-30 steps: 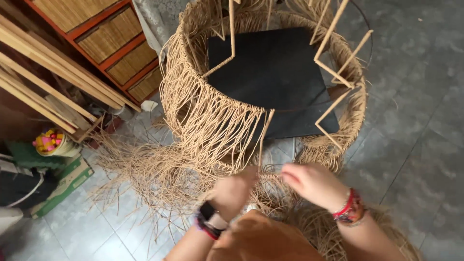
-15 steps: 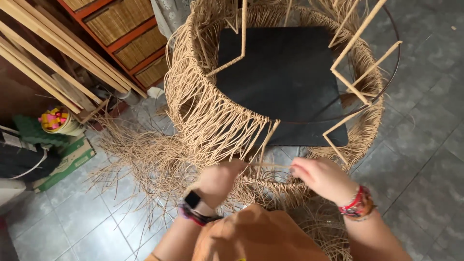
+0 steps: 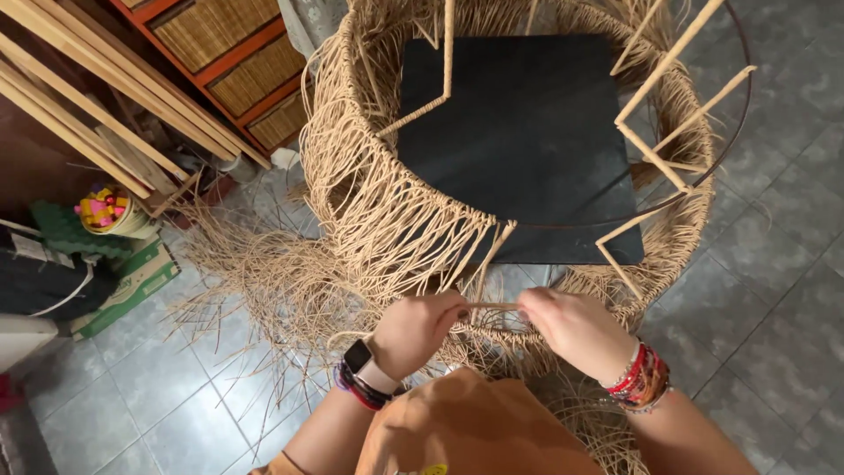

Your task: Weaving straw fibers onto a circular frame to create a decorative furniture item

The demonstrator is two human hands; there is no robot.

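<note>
Pinching a tan strand [image 3: 492,307] between them, both hands sat just below the near rim of the woven frame [image 3: 396,211]. Left hand [image 3: 415,332] was closed, thumb and fingers gripping the strand's left end; right hand [image 3: 573,332] was closed on its right end. Strand ran roughly level, left to right, long axis across the body, taut between the two grips. It lay right at the fingertips of both hands, so neither was nearer; each held its own end.

Frame sat directly ahead of and above the hands in the head view, w/ hanging cords coming down to a point just above the strand's middle. Bare sticks [image 3: 668,167] of the frame stood up on the right side, well apart from the hands. Black pad [image 3: 527,132] lay inside the frame, beyond the hands.

Loose fibre [image 3: 264,290] spread on the tiled floor [image 3: 774,290] to the left of the left hand, near but not touching it. Watch [image 3: 359,357] on left wrist, red bands [image 3: 640,380] on right wrist. Wooden slats [image 3: 79,114] leaned far left, away from the work.
</note>
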